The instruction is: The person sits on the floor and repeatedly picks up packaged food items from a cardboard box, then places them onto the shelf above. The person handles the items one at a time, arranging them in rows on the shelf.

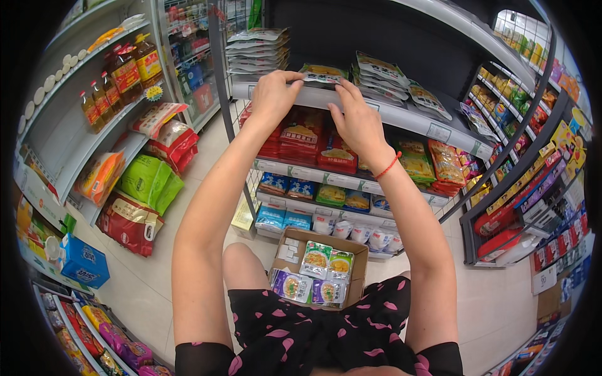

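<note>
A flat food packet with yellow slices pictured on it lies on the upper shelf, at its front edge. My left hand reaches the packet's left corner with its fingertips; whether thumb and fingers pinch it is hard to see. Fingertips of my right hand touch the packet's front right corner, the thumb spread apart below over the shelf's price rail. To the left rises a stack of silver-edged packets; to the right, a looser pile of similar packets. An opened cardboard box below holds several food pouches.
Red bags fill the shelf under my hands, with white bags lower down. A wire side panel bounds the rack at left. Across the aisle stand oil bottles and rice bags. Another rack stands right.
</note>
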A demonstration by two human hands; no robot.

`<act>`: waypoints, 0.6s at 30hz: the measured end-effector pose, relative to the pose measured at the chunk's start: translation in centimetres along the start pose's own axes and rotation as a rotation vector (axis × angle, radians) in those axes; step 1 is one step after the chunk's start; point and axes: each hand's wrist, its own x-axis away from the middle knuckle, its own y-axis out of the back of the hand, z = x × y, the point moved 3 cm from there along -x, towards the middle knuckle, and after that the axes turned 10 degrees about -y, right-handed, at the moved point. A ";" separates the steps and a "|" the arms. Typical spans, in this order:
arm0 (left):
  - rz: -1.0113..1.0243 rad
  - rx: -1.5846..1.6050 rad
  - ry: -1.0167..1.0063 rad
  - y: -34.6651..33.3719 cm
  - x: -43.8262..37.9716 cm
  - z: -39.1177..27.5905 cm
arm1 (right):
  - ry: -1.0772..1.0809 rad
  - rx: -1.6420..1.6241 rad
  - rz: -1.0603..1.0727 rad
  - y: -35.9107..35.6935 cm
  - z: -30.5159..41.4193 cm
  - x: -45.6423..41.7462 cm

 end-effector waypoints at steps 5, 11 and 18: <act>0.019 -0.058 -0.025 -0.3 -0.3 0.3 | -0.024 -0.018 -0.005 -0.7 -0.4 -0.4; 0.069 -0.138 -0.066 -0.8 -0.1 0.4 | -0.127 -0.002 0.096 -0.5 0.0 -0.7; 0.165 -0.256 -0.030 -1.0 0.0 -0.6 | -0.037 0.057 0.055 -1.1 -0.6 -0.8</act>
